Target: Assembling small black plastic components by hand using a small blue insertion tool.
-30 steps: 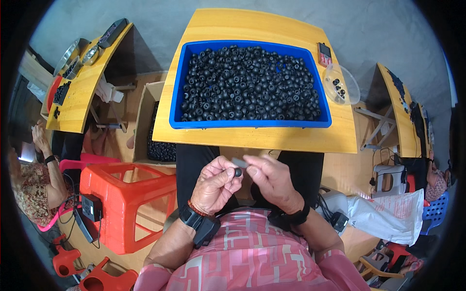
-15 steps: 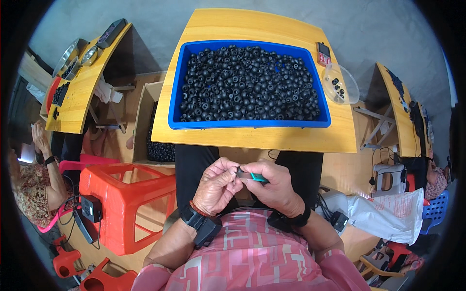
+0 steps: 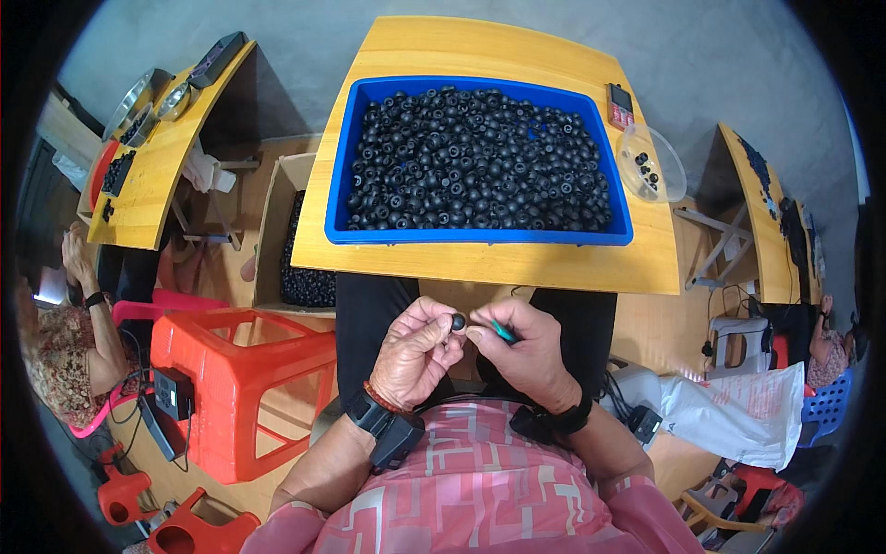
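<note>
Pinched between the thumb and fingers of my left hand (image 3: 420, 346) is a small round black ball-shaped part (image 3: 458, 322). My right hand (image 3: 528, 351) is closed on a small green-handled knife (image 3: 503, 331), just to the right of the part; its blade is hard to make out now. Both hands are held over my lap, in front of the table's near edge. Beyond them a blue tray (image 3: 480, 237) stands on the yellow table (image 3: 443, 261), filled with many black parts of the same kind.
A clear plastic bowl (image 3: 671, 166) with several black parts and a mobile phone (image 3: 619, 105) are right of the tray. Below the table at left, a cardboard box (image 3: 269, 231) holds more parts. A red stool (image 3: 212, 369) is at my left. People sit at side tables.
My right hand has drawn the knife slightly right, off the black part, and its green handle has tilted. The part now shows more fully in my left fingers. The view has shifted slightly.
</note>
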`<state>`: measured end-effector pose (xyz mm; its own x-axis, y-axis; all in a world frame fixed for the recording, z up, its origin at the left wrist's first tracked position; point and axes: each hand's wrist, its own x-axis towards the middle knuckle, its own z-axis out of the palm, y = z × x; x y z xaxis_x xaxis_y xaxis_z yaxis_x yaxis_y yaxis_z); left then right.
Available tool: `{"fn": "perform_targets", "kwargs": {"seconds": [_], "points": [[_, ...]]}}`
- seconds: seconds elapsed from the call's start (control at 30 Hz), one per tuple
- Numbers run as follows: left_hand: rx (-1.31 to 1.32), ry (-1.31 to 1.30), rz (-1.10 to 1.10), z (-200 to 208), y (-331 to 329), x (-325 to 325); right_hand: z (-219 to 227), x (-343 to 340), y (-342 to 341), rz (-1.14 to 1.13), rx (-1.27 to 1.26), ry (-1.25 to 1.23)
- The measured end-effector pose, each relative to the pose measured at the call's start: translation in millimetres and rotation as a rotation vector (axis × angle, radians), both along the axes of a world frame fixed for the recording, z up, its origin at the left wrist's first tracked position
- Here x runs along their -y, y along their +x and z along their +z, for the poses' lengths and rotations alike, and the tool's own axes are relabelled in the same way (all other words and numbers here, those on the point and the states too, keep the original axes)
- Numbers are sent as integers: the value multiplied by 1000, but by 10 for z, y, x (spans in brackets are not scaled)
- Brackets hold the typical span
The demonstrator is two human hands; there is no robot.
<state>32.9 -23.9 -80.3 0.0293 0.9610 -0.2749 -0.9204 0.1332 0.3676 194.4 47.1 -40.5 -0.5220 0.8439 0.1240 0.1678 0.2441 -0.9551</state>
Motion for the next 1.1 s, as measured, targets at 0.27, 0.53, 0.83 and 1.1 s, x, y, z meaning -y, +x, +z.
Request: {"fn": "perform_targets", "kwargs": {"seconds": [0.27,0.53,0.83,1.1], "points": [[46,-89,-107,74,8,-18,24,-13,-18,66,-54,-78],[-56,-73,-55,99,19,-15,-10,11,-19,35,-19,-85],[13,-91,-54,101,44,-3,17,24,-23,43,-27,-18],[-21,-17,-21,56,36,-1,-54,1,9,81,-60,-37]]}}
